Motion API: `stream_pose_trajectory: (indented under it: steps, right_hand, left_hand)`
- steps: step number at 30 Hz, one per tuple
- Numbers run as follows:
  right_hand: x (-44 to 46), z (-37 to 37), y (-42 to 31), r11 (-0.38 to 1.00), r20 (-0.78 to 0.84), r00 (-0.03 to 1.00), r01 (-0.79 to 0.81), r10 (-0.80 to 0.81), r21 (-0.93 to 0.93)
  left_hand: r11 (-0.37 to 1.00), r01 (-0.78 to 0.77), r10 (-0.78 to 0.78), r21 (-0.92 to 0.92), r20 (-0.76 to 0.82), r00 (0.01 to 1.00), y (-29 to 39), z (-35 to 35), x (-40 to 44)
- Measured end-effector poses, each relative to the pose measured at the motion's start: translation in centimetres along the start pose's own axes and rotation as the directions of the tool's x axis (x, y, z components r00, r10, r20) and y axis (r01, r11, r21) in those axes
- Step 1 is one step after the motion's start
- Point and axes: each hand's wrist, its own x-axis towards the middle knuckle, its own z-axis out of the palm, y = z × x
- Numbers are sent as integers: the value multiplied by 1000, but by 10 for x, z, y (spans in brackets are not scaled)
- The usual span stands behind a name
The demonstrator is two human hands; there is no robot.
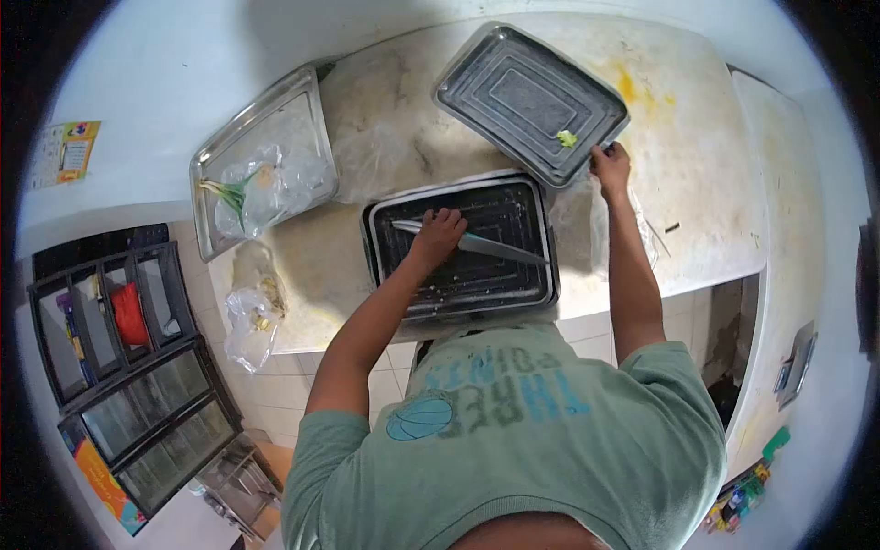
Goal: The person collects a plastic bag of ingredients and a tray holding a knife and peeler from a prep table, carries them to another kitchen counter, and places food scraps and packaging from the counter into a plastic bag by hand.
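My left hand point(438, 236) is closed around a knife point(504, 250) above the black tray point(552, 275) at the table's front edge. The blade points right, and a pale, slim piece sticks out on the hand's left side. Small light crumbs lie in this tray. With my right hand point(612, 170) I grip the lower right corner of a second dark tray point(522, 92), which sits tilted farther back. A small yellow-green leaf piece point(566, 138) lies in it near my fingers.
A metal tray point(202, 211) at the left holds plastic bags point(284, 188) and green stalks point(229, 197). Another plastic bag point(252, 321) hangs over the front left edge. A whitish bag point(600, 229) lies beside my right forearm. A dark rack point(110, 321) stands lower left.
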Motion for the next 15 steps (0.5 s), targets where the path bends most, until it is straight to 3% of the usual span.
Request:
stream_pose_trajectory:
  steps: [2,5,6,10,12,15]
  right_hand:
    - [-33,-31,-19,995,30,998,52,-55,87]
    - [-79,-67,-36,976,36,994,94,-103,197]
    - [-102,-75,-58,973,30,995,89,-98,211]
    - [-154,-104,-88,981,117,993,5,-28,194]
    - [-170,-107,-88,990,202,979,2,-31,141]
    - [-188,-94,-77,994,286,955,60,-83,90]
  left_hand:
    - [1000,2,-2,23,1,1000,0,-5,-12]
    - [990,143,-141,-10,85,986,-4,-7,-37]
    - [994,79,-85,-76,-81,993,-13,-10,-55]
    - [896,338,-322,-288,103,941,-13,-79,-124]
    - [838,450,-430,-308,134,893,-14,-95,-168]
    - [716,495,-496,-492,139,857,-14,-108,-236]
